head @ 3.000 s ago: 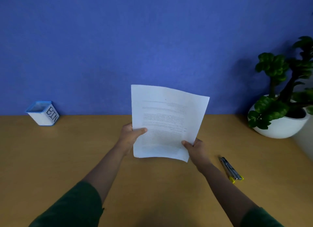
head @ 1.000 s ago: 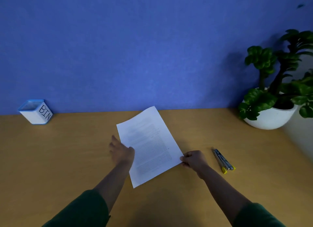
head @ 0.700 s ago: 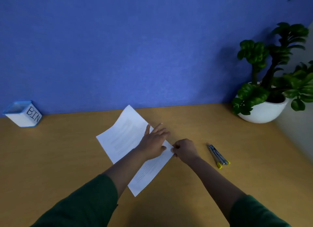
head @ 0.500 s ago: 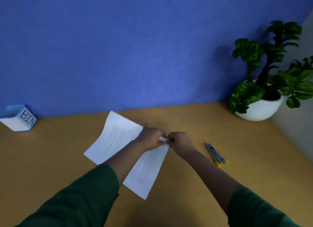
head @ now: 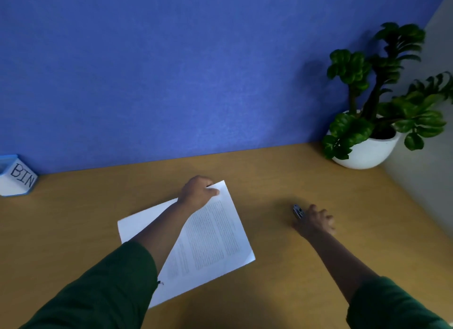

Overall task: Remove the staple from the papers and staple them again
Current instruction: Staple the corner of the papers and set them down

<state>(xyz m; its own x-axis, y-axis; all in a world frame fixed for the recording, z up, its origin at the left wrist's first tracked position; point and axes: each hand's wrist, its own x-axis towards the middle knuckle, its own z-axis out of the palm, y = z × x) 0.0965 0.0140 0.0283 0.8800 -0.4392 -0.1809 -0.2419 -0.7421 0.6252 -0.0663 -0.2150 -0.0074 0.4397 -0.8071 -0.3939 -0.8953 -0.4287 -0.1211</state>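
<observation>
Wooden desk [head: 282, 181] against a blue wall [head: 171, 71]. Potted plant [head: 372, 112] far right. Papers [head: 210, 240] flat at centre, far corner pinched by left hand [head: 197, 192]. Small "BIN" box [head: 17, 176] far left. Right hand [head: 316, 222] curled around the stapler [head: 298, 211], right of papers.

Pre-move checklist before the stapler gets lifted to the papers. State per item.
1. Papers flat on the table: ok.
2. Left hand holds the papers' far corner: ok.
3. Right hand on the stapler: ok, fingers over it; firm grip: cannot tell.
4. Old staple out: cannot tell, too small to see.
5. Path from stapler to held corner free of objects: ok.
6. Bin and plant away from the work: ok.
</observation>
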